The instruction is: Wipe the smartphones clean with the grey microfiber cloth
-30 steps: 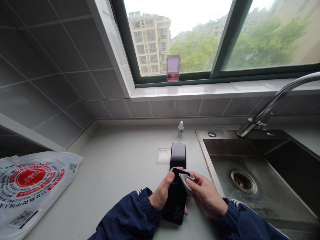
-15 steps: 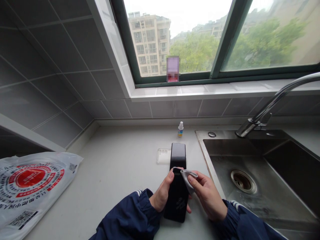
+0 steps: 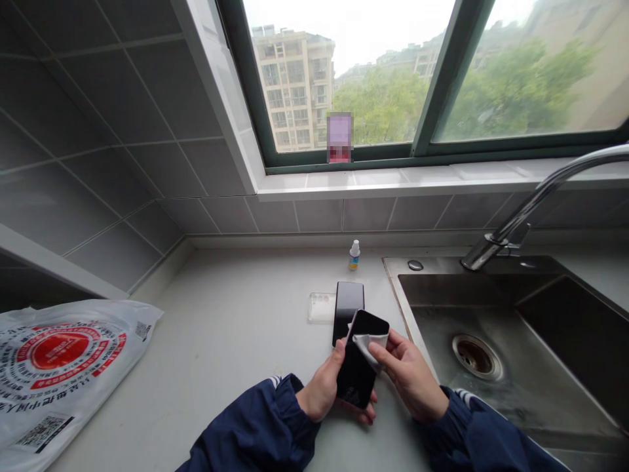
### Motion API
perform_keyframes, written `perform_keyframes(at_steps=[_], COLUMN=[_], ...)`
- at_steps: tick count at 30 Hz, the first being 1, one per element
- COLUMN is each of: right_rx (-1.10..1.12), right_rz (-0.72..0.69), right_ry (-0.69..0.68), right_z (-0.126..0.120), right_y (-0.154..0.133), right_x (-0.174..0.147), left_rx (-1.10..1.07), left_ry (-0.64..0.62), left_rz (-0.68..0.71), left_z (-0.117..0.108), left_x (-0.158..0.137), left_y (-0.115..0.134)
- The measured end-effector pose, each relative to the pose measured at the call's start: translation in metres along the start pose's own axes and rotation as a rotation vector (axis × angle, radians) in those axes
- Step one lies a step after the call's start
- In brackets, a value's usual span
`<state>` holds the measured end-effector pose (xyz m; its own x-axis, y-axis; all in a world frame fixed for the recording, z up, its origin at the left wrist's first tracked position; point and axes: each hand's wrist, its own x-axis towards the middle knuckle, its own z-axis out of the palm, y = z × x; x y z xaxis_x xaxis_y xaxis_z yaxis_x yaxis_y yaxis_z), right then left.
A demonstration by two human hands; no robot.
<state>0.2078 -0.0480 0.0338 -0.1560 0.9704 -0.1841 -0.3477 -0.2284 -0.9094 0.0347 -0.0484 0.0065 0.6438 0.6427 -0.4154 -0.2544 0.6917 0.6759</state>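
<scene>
Left of a sink (image 3: 435, 314), the left hand (image 3: 320, 390) gripped a black phone (image 3: 352, 380); the right hand (image 3: 413, 380) pinched a gray cloth (image 3: 365, 344) against it.

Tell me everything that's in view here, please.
Slim rectangular phone: one, black, front centre
Soft folded cloth: one, grey, against phone
Flat glossy slab, probably another phone: one, dark, beyond it
Transparent phone case: one, clear, beside slab
Small plastic bottle: one, white, labelled, further back
Crinkled plastic bag: one, white and red, far left
Rectangular steel sink: one, silver, right
Curved metal tap: one, silver, sink's back edge
Smooth counter: one, white, underneath
Wall tiles: many, grey, left and back
Framed window: one, dark green, above counter
Buildings and trees: several, beige and green, outside
Left hand: one, bare, gripping phone
Right hand: one, bare, gripping cloth
Jacket sleeves: two, navy, both arms
</scene>
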Motion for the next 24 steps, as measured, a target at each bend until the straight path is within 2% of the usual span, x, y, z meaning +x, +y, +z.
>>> perform_keyframes(at_steps=[3, 8, 14, 24], right_rx=[-0.086, -0.133, -0.126, 0.011], right_rz=[0.016, 0.035, 0.005, -0.006], right_ry=[-0.127, -0.161, -0.094, 0.1], right_z=[0.002, 0.005, 0.008, 0.001], right_y=[0.007, 0.009, 0.002, -0.011], right_x=[-0.003, -0.005, -0.006, -0.004], left_rx=[-0.043, -0.038, 0.022, 0.059], left_ry=[0.026, 0.011, -0.037, -0.19], left_rz=[-0.011, 0.014, 0.079, 0.16], left_z=[0.002, 0.004, 0.003, -0.004], left_x=[0.001, 0.002, -0.002, 0.003], left_y=[0.002, 0.006, 0.006, -0.002])
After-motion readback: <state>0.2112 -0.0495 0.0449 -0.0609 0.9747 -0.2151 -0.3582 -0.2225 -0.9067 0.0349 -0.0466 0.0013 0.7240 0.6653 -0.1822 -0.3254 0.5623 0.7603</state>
